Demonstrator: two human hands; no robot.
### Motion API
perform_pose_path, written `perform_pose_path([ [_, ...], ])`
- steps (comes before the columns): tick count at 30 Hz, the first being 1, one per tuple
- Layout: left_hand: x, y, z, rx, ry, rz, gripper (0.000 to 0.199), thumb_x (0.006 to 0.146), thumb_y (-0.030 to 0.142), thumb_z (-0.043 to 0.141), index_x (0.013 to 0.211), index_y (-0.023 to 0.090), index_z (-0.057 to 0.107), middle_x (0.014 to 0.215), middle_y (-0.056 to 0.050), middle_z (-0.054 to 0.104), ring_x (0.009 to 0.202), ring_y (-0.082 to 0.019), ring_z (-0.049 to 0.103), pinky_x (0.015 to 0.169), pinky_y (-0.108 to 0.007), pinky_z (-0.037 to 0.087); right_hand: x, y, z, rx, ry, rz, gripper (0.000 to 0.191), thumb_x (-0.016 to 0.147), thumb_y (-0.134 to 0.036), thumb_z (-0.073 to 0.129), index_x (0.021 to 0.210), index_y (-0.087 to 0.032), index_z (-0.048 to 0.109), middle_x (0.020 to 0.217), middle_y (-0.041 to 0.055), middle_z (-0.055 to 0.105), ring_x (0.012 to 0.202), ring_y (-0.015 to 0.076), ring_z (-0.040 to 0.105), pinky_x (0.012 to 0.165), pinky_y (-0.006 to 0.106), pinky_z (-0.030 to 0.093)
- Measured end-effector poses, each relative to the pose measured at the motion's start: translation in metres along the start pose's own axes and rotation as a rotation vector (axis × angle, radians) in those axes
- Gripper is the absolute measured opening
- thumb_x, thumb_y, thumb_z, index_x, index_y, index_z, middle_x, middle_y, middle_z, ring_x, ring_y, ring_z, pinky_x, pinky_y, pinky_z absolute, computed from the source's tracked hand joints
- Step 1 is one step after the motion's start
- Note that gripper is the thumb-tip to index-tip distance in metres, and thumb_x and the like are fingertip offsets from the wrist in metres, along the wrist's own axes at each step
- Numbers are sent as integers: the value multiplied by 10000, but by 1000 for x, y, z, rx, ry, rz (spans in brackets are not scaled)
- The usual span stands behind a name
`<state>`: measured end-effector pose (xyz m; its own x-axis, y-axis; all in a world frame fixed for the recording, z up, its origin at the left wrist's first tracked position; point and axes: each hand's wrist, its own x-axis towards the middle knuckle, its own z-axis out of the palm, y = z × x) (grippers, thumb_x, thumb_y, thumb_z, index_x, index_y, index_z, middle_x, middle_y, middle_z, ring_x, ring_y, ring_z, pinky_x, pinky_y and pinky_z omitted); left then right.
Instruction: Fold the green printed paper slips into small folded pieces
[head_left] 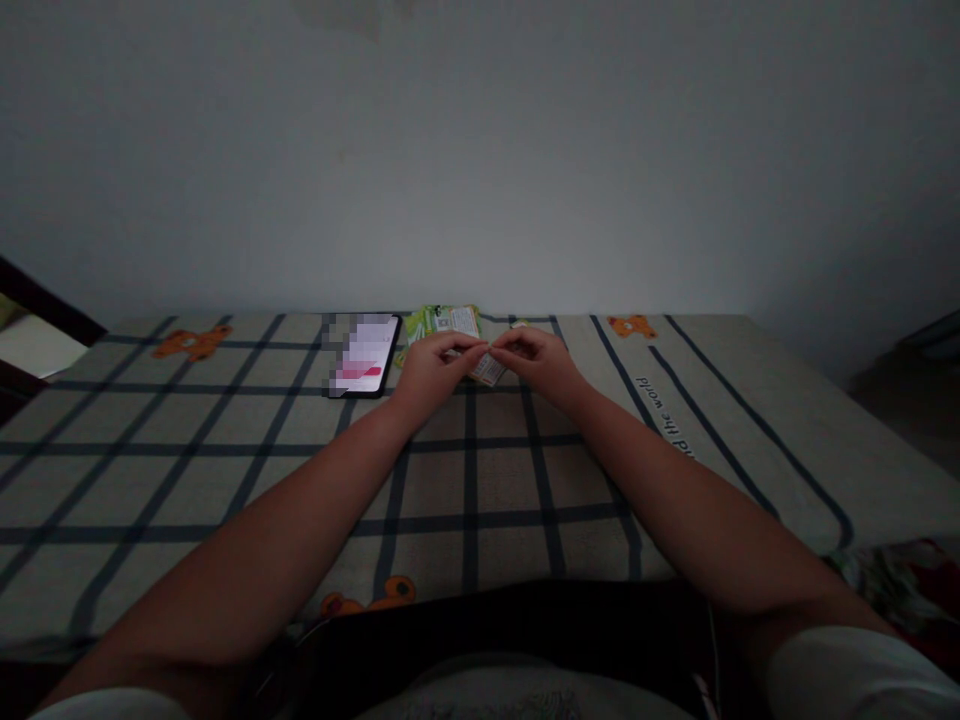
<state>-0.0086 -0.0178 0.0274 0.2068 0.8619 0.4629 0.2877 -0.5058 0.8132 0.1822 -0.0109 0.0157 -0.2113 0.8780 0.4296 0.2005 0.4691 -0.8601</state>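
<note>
My left hand (pixel 436 368) and my right hand (pixel 541 362) meet over the table, fingertips almost touching. Each is closed in a pinch of thumb and forefinger. Between and just below the fingertips shows a small pale packet (pixel 490 371) with fine print, apparently pinched at its upper edge by both hands. Its upper part is hidden by the fingers. Right behind my left hand lies a green and white printed plastic bag (pixel 448 319), partly covered by that hand.
A phone (pixel 367 355) with a lit screen lies left of my left hand. The checked tablecloth (pixel 510 480) carries bear prints and lettering. A bare wall (pixel 480 160) rises behind the table. Part of a dark wooden chair (pixel 45 310) stands at the left.
</note>
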Motion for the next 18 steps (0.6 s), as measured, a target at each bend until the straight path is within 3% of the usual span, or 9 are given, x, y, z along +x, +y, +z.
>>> perform_pose_path([
  [10,3,-6,1,1,-7,-49,237,833,410,663,852,184,734,909,-57,756,849,-186,673,759,-302,515,0,1,-3,-140,-47,4,254,800,-431,678,795,-180,711,732,31,696,643,140,582,609,275,452],
  [14,4,-7,1,-10,-77,-73,273,808,446,698,886,188,740,918,-58,757,848,-190,672,789,-314,509,2,10,-2,-86,-8,27,291,800,-462,673,782,-172,682,725,30,678,630,134,572,618,281,459],
  [18,4,-8,-1,-13,-110,-120,299,790,472,698,838,178,720,808,-44,726,732,-175,636,694,-299,488,3,11,-2,3,-34,60,340,784,-506,701,858,-174,693,813,42,708,706,145,614,666,287,492],
])
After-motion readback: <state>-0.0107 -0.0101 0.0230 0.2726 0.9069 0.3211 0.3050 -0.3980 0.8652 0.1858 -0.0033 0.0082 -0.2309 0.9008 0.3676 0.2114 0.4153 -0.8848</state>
